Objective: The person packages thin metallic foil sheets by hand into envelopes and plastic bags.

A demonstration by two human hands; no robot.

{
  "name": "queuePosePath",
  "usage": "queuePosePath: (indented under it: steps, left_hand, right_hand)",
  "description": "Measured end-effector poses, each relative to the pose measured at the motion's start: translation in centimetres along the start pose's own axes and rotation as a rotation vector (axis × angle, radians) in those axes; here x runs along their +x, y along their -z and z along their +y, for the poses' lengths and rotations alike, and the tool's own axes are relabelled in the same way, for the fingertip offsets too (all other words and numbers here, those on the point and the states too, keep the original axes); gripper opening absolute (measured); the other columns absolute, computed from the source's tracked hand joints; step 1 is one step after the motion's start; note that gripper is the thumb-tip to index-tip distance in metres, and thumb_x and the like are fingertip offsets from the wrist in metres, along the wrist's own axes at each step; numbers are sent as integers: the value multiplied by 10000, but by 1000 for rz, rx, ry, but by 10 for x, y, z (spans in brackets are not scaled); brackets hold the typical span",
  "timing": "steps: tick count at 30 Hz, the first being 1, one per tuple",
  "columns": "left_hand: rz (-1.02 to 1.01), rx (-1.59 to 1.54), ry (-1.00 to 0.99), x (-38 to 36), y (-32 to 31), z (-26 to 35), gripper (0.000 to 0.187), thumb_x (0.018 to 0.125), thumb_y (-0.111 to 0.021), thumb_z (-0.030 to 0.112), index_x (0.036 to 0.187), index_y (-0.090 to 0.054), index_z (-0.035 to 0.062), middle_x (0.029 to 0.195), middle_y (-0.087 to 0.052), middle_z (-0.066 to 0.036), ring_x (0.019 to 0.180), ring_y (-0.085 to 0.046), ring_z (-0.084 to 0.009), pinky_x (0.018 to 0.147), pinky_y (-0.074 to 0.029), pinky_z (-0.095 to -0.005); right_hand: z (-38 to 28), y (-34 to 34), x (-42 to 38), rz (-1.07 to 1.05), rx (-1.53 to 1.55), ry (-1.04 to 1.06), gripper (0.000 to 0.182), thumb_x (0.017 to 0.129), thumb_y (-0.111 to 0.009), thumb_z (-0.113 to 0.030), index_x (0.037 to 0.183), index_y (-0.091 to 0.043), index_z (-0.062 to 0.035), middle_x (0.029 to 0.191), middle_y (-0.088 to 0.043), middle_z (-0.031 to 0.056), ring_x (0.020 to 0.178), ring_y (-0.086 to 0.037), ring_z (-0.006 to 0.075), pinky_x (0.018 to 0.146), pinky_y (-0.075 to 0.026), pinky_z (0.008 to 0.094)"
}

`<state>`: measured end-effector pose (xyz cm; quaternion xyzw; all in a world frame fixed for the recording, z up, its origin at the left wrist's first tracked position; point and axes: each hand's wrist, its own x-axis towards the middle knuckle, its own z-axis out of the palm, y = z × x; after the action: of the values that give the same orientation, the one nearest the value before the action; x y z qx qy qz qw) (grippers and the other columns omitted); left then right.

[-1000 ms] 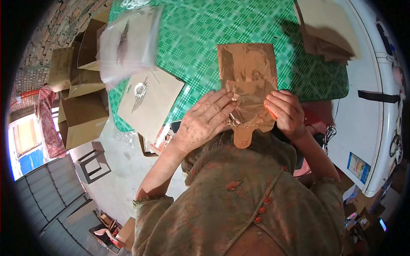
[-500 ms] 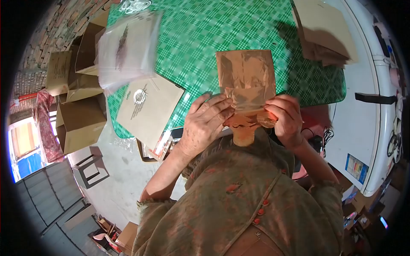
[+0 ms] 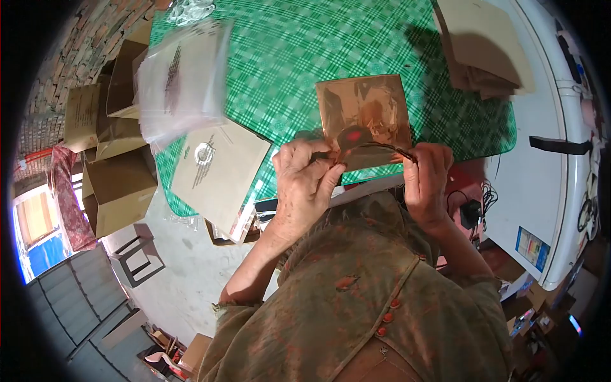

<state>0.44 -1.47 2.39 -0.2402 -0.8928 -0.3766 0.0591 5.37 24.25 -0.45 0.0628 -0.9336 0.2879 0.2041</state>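
A shiny copper-brown flat packet (image 3: 366,105), square and reflective, lies over the near part of the green checked tablecloth (image 3: 286,70). My left hand (image 3: 302,178) pinches its near left corner, thumb and fingers closed together. At the near right corner my right hand (image 3: 428,181) grips the packet, the thumb pressed against bent fingers. Between the two hands the near edge bows upward in a dark curved line. Whether this edge is a flap or an opening cannot be made out.
Clear plastic sleeves (image 3: 184,79) pile up at the left, beside a beige printed sheet (image 3: 219,169). Several cardboard boxes (image 3: 121,188) stand beyond the table's left edge. Brown flat sheets (image 3: 487,48) lie at the back right, next to a white appliance (image 3: 547,210).
The near end of the packet, hanging toward my body before, is now bent up between my hands. My left hand has turned, with its thumb nearer the edge.
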Motion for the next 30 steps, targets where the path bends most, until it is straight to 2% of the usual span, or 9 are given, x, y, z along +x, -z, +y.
queuePosePath:
  steps: [5,10,17,22,26,30]
  left_hand:
    - [-9,28,16,3,-1,0,169,896,-851,176,935,-785,25,1121,-674,-61,1082,-547,-282,958,-375,-433]
    - [-39,44,6,3,2,1,166,897,-851,186,937,-791,37,1094,-667,-56,1058,-534,-278,948,-365,-433]
    - [-67,52,-67,-2,5,-4,279,779,-876,199,1030,-813,96,1105,-639,-53,1105,-545,-298,978,-375,-452]
    - [-79,103,-123,-4,4,-9,347,717,-884,228,1037,-815,115,1121,-635,-53,1124,-558,-306,982,-389,-468]
    - [-58,84,-85,-3,4,-6,257,790,-879,221,1002,-811,94,1089,-648,-53,1100,-570,-300,981,-392,-452]
    - [-17,59,-38,-1,0,-4,186,884,-853,215,955,-796,52,1040,-666,-60,1057,-574,-291,958,-395,-434]
  right_hand:
    - [-14,5,8,30,88,-76,171,974,-707,-121,1110,-653,-33,1151,-611,130,1069,-535,341,958,-415,479]
    - [-12,12,7,26,132,-28,195,939,-724,-43,1129,-681,-36,1117,-635,117,1013,-568,325,890,-470,451]
    - [10,14,-7,30,207,148,305,829,-751,23,1126,-707,-32,1107,-692,116,981,-630,326,856,-538,436]
    - [11,14,-6,34,127,233,357,799,-759,50,1142,-706,-34,1100,-696,104,964,-640,318,819,-548,416]
    - [15,9,-9,50,57,231,327,824,-765,28,1139,-700,-34,1086,-695,100,961,-640,315,808,-544,416]
    - [11,4,-8,62,27,170,275,887,-746,-9,1150,-668,-25,1072,-692,104,944,-625,320,816,-507,458]
